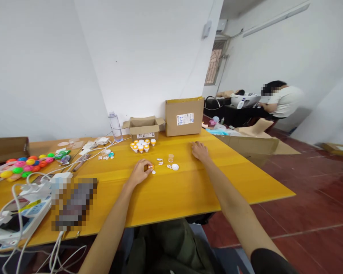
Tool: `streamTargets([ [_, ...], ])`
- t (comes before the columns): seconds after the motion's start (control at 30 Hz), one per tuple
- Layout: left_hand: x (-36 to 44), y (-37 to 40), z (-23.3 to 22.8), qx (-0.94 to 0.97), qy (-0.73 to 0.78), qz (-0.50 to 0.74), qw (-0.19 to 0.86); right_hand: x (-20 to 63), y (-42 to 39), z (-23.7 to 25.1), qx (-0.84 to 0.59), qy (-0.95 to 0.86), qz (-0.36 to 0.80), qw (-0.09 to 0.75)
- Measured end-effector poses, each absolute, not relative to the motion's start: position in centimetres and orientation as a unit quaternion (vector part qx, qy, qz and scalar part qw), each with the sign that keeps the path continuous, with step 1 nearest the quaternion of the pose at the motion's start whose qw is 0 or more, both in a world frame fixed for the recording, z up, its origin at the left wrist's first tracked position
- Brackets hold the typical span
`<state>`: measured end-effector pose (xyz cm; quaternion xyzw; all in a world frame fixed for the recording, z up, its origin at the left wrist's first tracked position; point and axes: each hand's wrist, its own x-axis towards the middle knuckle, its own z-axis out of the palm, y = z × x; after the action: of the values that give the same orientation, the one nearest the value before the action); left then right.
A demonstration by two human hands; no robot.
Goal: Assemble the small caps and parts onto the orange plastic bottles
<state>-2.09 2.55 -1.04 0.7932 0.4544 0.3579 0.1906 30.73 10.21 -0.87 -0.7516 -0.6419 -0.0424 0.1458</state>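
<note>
L hand (140,172) pinching orange cap (150,167), R hand (200,150) flat

Bare forearms, 2 bare hands (140,172), dark sleeve (right arm), olive trousers.

We can read no text anywhere. At twelve o'clock on the counter (188,182), the large cardboard box (184,116) carries a white label (185,118) with dark print too small for us to make out. At eleven o'clock, the small open box (144,128) bears another label (145,135), equally unreadable.
</note>
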Motion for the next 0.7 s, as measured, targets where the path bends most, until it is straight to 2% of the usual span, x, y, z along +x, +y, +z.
streamTargets([
  [0.7, -1.7, 2.2, -1.8, 0.773, 0.479, 0.360, 0.208, 31.1, 13.5, -0.5, -0.714, -0.690, -0.077, 0.095],
])
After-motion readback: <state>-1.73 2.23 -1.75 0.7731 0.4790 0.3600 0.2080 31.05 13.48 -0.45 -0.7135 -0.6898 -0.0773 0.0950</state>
